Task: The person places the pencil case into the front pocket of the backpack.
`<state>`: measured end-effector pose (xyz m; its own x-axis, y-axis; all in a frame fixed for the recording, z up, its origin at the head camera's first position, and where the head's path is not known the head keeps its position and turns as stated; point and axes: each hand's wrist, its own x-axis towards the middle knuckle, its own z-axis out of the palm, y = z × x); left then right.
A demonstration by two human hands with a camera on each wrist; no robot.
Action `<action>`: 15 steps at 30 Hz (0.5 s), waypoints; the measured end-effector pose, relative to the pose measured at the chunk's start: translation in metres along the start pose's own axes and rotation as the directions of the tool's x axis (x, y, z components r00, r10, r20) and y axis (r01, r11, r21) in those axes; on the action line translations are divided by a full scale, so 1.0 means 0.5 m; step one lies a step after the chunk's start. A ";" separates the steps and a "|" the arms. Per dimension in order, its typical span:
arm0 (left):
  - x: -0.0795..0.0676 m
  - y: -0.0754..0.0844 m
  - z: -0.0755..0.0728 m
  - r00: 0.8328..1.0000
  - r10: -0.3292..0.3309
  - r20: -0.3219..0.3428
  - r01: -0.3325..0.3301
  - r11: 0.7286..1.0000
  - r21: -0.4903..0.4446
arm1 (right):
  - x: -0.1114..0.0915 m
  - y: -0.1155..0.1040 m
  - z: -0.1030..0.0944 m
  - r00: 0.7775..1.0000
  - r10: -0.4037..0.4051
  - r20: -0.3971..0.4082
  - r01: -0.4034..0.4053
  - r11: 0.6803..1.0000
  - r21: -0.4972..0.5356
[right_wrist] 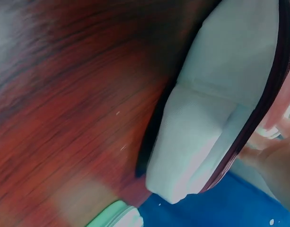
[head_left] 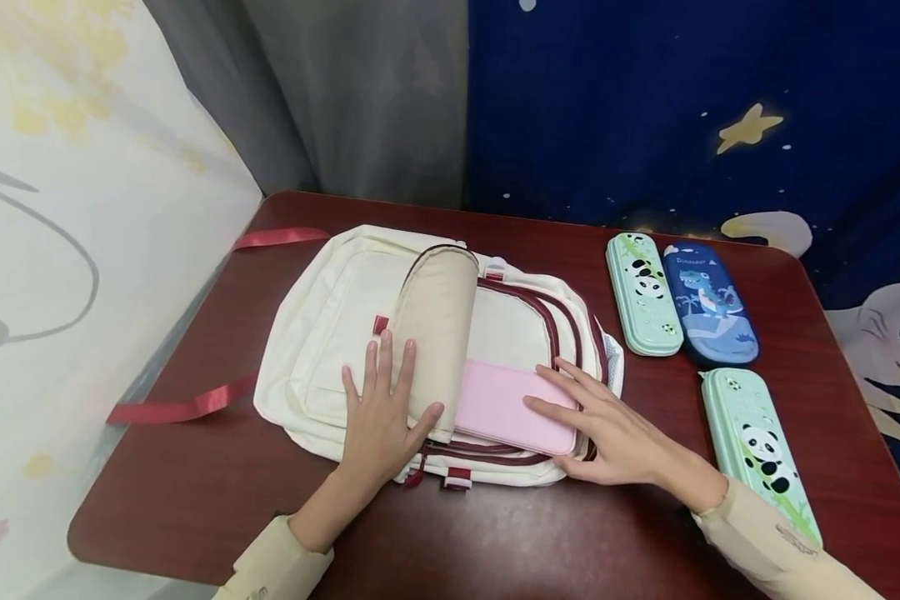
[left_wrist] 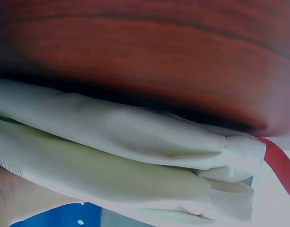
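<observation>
A cream backpack (head_left: 330, 333) with dark red zips lies flat on the table. Its beige front flap (head_left: 435, 325) is folded back to the left. Under that flap sits the left part of a flat pink rectangular item (head_left: 506, 404), possibly a notebook; its right part is exposed. My left hand (head_left: 378, 417) rests with spread fingers on the flap and the bag front. Over the right end of the pink item, my right hand (head_left: 607, 425) touches its top with fairly straight fingers, thumb near its closest corner. The left wrist view shows mostly the bag's side (left_wrist: 116, 127).
Two green panda pencil cases (head_left: 645, 296) (head_left: 761, 450) and a blue dinosaur pencil case (head_left: 708, 304) lie right of the bag. Red straps (head_left: 187, 407) extend from its left side over the dark red table (head_left: 540, 542). Curtains (head_left: 607, 108) hang behind.
</observation>
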<state>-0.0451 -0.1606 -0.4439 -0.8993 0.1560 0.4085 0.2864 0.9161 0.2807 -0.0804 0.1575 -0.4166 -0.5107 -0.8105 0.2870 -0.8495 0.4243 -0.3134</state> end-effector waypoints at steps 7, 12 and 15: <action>0.000 -0.001 -0.002 1.000 0.003 0.009 -0.003 1.000 -0.012 | -0.003 0.005 0.000 0.999 -0.014 -0.036 0.017 0.997 0.075; 0.001 0.001 -0.003 1.000 0.005 0.021 -0.004 1.000 -0.028 | 0.010 0.005 0.003 1.000 0.000 -0.021 0.001 0.997 0.077; 0.003 0.003 -0.002 1.000 0.010 0.024 -0.009 0.999 -0.038 | 0.023 0.005 0.007 1.000 -0.010 -0.011 0.011 0.998 0.062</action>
<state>-0.0458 -0.1593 -0.4420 -0.9039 0.1740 0.3908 0.3073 0.8997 0.3101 -0.0880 0.1479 -0.4173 -0.5033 -0.8104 0.2998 -0.8452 0.3895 -0.3661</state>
